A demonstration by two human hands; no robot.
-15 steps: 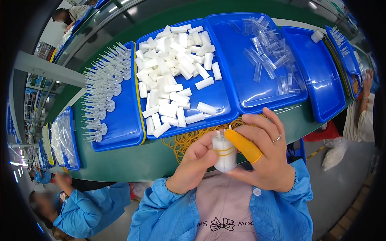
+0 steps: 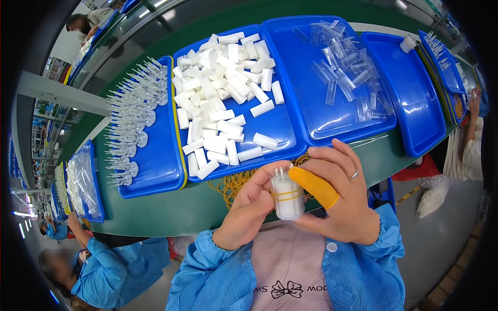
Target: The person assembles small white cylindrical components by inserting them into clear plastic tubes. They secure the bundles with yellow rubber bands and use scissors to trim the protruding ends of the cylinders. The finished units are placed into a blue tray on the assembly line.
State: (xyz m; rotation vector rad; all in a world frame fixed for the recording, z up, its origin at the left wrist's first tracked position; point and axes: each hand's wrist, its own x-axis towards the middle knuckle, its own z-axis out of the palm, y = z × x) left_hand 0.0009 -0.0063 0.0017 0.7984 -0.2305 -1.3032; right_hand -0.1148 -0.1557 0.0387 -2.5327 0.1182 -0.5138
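While the left hand (image 2: 246, 206) and the right hand (image 2: 340, 199), its index finger in a yellow finger cot (image 2: 317, 187), hold a clear-and-white cylinder (image 2: 289, 208) between them at the near edge of the green table (image 2: 155, 212), the piece looks light, its shell stiff, slick and perhaps brittle, best gripped at the yellow bands (image 2: 288, 196), clear of the thin prongs (image 2: 281, 171) on top. Dark lettering flanks a bow (image 2: 286, 289) on the pink shirt (image 2: 282, 254); no label shows on the cylinder, though small marks could be lost.
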